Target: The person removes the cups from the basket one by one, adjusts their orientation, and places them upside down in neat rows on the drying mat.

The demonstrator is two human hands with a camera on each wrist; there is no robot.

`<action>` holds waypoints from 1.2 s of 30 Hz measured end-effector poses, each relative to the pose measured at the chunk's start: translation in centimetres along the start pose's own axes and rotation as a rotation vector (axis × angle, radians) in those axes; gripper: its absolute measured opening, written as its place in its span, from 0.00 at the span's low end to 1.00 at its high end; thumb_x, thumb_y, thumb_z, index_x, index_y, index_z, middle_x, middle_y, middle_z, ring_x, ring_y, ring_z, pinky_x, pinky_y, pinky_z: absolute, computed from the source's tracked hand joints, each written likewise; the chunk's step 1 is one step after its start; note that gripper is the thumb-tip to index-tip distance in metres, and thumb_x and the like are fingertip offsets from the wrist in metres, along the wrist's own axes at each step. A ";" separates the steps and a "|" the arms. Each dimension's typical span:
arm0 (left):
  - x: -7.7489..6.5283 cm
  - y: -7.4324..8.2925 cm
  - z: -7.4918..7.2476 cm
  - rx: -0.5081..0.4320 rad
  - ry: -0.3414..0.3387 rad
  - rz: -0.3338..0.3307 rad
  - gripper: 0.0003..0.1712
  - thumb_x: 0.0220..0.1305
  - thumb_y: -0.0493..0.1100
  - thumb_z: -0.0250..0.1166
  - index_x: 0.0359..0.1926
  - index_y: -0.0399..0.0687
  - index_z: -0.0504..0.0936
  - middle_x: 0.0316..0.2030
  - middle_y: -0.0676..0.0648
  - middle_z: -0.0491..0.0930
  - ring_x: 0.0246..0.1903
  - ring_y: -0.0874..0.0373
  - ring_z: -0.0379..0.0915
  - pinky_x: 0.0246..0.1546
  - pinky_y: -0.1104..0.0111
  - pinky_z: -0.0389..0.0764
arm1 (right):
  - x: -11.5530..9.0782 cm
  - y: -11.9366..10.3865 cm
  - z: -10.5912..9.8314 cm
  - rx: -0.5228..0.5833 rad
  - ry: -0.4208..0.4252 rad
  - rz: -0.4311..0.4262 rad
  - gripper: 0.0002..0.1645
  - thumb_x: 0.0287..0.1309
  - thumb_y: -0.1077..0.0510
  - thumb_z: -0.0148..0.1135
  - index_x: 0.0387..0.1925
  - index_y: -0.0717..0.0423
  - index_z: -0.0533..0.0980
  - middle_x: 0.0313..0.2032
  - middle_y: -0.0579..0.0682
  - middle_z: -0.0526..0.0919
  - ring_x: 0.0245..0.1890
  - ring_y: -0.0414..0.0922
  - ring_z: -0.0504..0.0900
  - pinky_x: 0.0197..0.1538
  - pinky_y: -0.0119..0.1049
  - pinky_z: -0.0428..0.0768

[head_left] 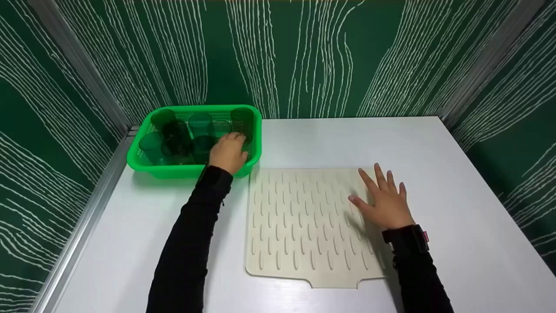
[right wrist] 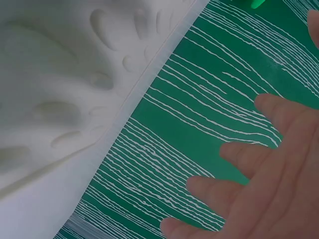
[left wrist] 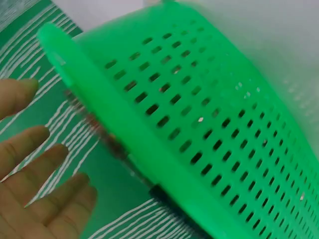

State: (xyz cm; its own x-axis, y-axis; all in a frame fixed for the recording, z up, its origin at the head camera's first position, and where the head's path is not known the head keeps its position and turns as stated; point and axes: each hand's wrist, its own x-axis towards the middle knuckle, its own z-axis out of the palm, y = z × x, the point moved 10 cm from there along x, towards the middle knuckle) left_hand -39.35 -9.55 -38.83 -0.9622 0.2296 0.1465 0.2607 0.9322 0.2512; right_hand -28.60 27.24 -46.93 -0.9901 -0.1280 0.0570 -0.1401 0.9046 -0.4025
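Note:
My left hand (head_left: 229,153) is over the right front part of a green plastic basket (head_left: 186,168). In the left wrist view its fingers (left wrist: 40,177) are spread and loosely bent, with nothing between them, beside the perforated basket wall (left wrist: 199,99). Several tinted drinking glasses stand inside, among them a bluish one (head_left: 151,142) at the left and a brownish one (head_left: 242,116) at the back right, nearest the left fingertips. My right hand (head_left: 388,206) hovers with fingers spread above the right side of a beige ridged mat (head_left: 304,217). It holds nothing.
The mat lies flat on a white table (head_left: 451,208), just right of and nearer than the basket. A green wall (head_left: 312,65) with white wavy lines rises behind the table. Grey metal posts (head_left: 82,56) mark the corners.

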 end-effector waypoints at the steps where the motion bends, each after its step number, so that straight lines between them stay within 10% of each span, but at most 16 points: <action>1: 0.1 0.1 0.2 0.009 -0.002 0.006 0.25 0.79 0.39 0.66 0.71 0.34 0.79 0.70 0.32 0.78 0.71 0.35 0.75 0.71 0.47 0.78 | -0.1 0.0 0.1 0.000 -0.004 0.003 0.51 0.77 0.34 0.60 0.87 0.50 0.54 0.86 0.69 0.42 0.84 0.77 0.40 0.79 0.81 0.39; 20: 0.9 -0.2 2.8 0.119 -0.041 -0.043 0.12 0.79 0.28 0.58 0.46 0.34 0.90 0.45 0.32 0.90 0.47 0.37 0.89 0.49 0.47 0.90 | -0.6 0.0 0.3 -0.055 0.010 -0.011 0.43 0.75 0.40 0.65 0.80 0.58 0.69 0.82 0.73 0.58 0.80 0.78 0.58 0.75 0.82 0.55; 36: -0.3 0.6 0.0 0.062 0.097 0.021 0.12 0.78 0.28 0.59 0.54 0.29 0.87 0.45 0.31 0.88 0.46 0.35 0.87 0.49 0.48 0.90 | -0.5 -0.3 0.3 -0.019 0.017 -0.055 0.38 0.74 0.47 0.68 0.75 0.66 0.72 0.74 0.79 0.69 0.71 0.77 0.73 0.70 0.74 0.72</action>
State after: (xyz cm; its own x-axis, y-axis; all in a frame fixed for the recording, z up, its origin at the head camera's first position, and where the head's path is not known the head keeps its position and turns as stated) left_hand -38.86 -9.06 -38.71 -0.9437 0.2234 0.2439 0.2721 0.9437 0.1883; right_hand -28.05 26.94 -47.09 -0.9808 -0.1709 0.0937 -0.1939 0.9040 -0.3810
